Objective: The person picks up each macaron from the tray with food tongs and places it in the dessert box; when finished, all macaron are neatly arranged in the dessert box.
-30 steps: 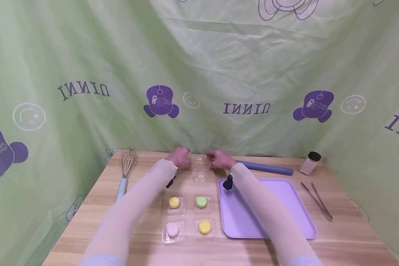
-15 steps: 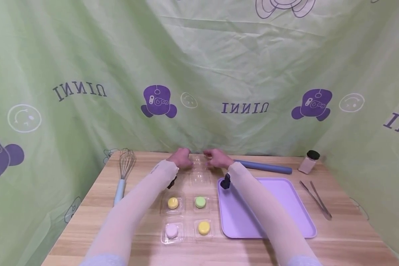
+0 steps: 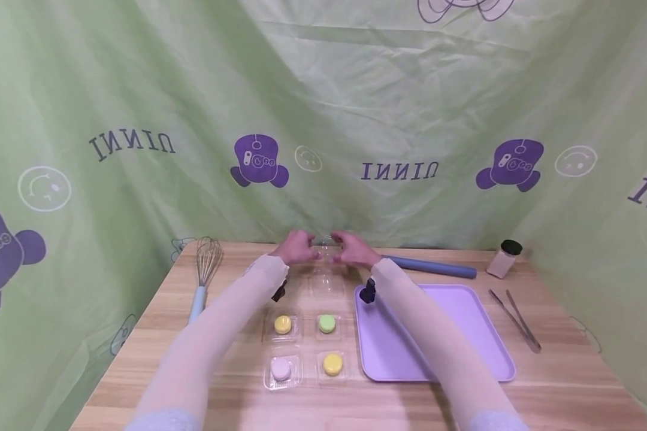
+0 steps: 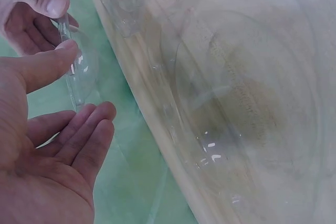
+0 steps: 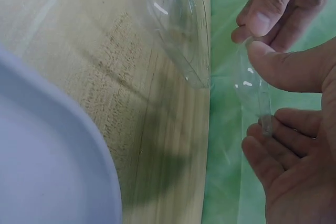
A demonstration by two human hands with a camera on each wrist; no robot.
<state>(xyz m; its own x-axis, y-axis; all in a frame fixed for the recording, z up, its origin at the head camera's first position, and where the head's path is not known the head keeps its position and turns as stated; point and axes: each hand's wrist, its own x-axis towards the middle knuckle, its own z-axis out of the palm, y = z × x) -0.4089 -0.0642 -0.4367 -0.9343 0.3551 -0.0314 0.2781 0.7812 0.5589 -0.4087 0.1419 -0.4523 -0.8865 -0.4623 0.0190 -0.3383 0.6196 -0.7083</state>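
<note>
Fingers of my left hand (image 3: pixel 296 248) and right hand (image 3: pixel 353 250) are pinching the clear lid (image 4: pixel 79 72) by its rim, lifting it at twelve o'clock (probably to free it). Macarons (image 3: pixel 283 324) are sitting at six, the purple tray (image 3: pixel 463 311) at four; nothing is blocking.

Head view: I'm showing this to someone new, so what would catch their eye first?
Probably the two hands, left and right, meeting at the table's far edge, both pinching a clear lid. Next, four macarons in clear cups near the front: yellow, green, pink and yellow. To their right lies a purple tray.
</note>
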